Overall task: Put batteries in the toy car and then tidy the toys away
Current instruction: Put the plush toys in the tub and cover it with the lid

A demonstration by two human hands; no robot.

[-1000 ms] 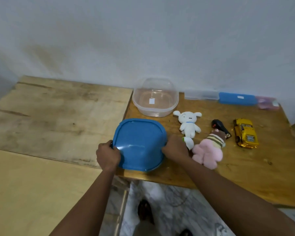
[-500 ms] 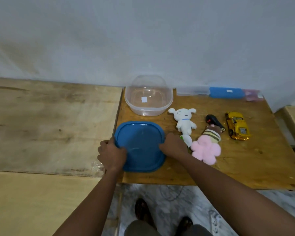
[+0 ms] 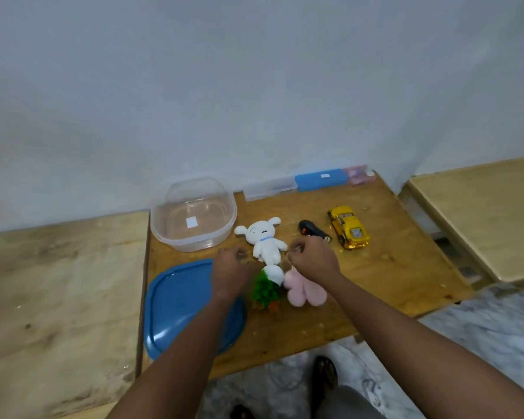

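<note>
The yellow toy car (image 3: 348,226) stands at the right of the small wooden table (image 3: 390,267), with a black remote-like toy (image 3: 312,231) to its left. A white plush (image 3: 265,240) lies in the middle, and a green and white toy (image 3: 268,285) and a pink plush (image 3: 304,290) lie nearer me. The clear tub (image 3: 194,219) stands open at the back left, its blue lid (image 3: 179,303) flat on the table in front of it. My left hand (image 3: 232,267) hovers loosely curled beside the white plush. My right hand (image 3: 312,257) is curled over the pink plush's head, hiding it.
A clear case (image 3: 268,189), a blue case (image 3: 319,179) and a pink case (image 3: 357,172) line the wall at the back. A pale wooden top (image 3: 58,297) adjoins on the left and another surface (image 3: 481,216) stands to the right. Marble floor and my feet show below.
Both hands have let go of the blue lid, which now lies flat at the front left. They moved right and forward to the plush toys. The camera view shifted right.
</note>
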